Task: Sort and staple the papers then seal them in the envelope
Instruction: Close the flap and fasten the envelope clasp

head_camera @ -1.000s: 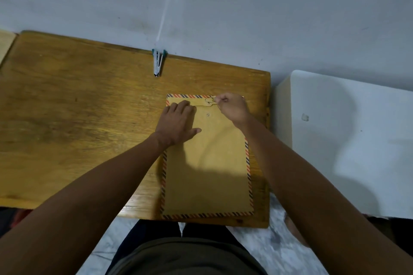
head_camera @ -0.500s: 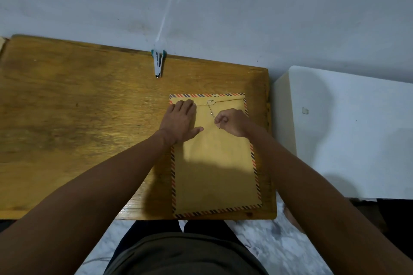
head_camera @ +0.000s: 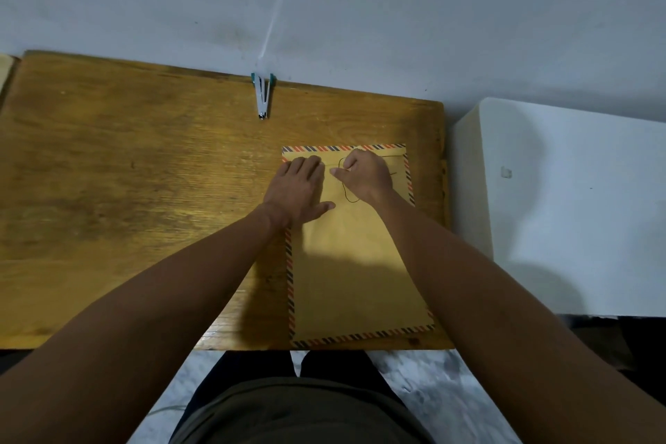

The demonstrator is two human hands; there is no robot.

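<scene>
A brown envelope [head_camera: 356, 263] with a red-and-blue striped border lies flat on the right part of the wooden table [head_camera: 144, 209], flap end away from me. My left hand [head_camera: 299, 189] presses flat on its upper left part, fingers spread. My right hand [head_camera: 365, 175] is closed near the flap, pinching the thin dark closure string [head_camera: 349, 196], which loops loosely below the hand. No loose papers show. A silver stapler [head_camera: 262, 97] with green ends rests at the table's far edge by the wall.
A white box-like surface [head_camera: 576, 209] stands right of the table, close to the envelope's edge. A grey wall runs behind. My legs and a patterned floor [head_camera: 450, 393] show below the table's near edge.
My right hand dropped from the flap's button with the string, then rose back toward the flap, leaving a loose loop. My left hand stayed pressed on the envelope.
</scene>
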